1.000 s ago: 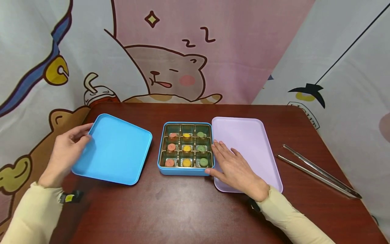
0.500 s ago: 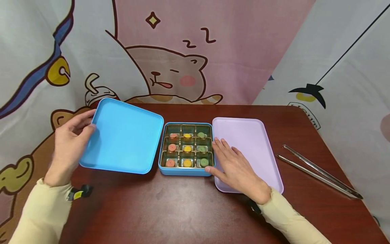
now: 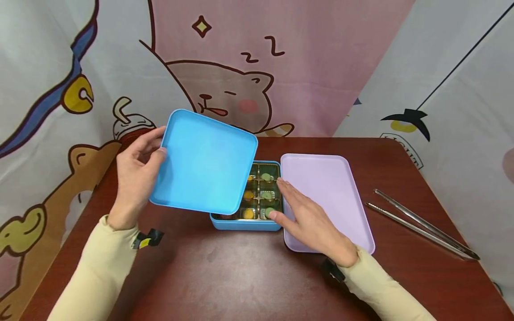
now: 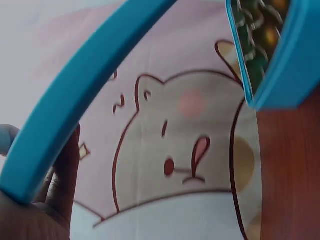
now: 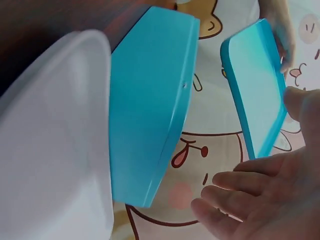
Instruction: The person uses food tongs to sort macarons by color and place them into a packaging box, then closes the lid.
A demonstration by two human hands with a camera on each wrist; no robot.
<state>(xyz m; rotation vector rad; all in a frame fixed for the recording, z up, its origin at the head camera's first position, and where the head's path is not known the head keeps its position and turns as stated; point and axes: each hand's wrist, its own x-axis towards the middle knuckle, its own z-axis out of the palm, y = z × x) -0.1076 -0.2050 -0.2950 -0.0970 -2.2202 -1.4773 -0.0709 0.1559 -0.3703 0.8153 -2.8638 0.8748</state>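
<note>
In the head view my left hand [image 3: 138, 176] grips the left edge of a square blue lid [image 3: 205, 160], thumb on the near face and fingers behind. The lid is tilted in the air, over the left part of a blue box [image 3: 245, 224]. A gold divided insert [image 3: 259, 198] in the box holds small round pieces, yellow [image 3: 249, 214] and green [image 3: 266, 177] ones showing; the lid hides the left column. My right hand [image 3: 313, 218], its fingers extended, is by the box's right edge. The right wrist view shows a gap between its fingers [image 5: 240, 182] and the box wall [image 5: 150, 105].
A flat lilac tray [image 3: 325, 183] lies right of the box, partly under my right hand. Metal tongs [image 3: 421, 225] rest farther right on the brown table [image 3: 225, 276]. A printed cartoon cloth [image 3: 321, 67] hangs behind the table.
My left hand has lifted the lid and carried it right, from beside the box to over its left part. The right hand has shifted only slightly, and its fingers look more tilted.
</note>
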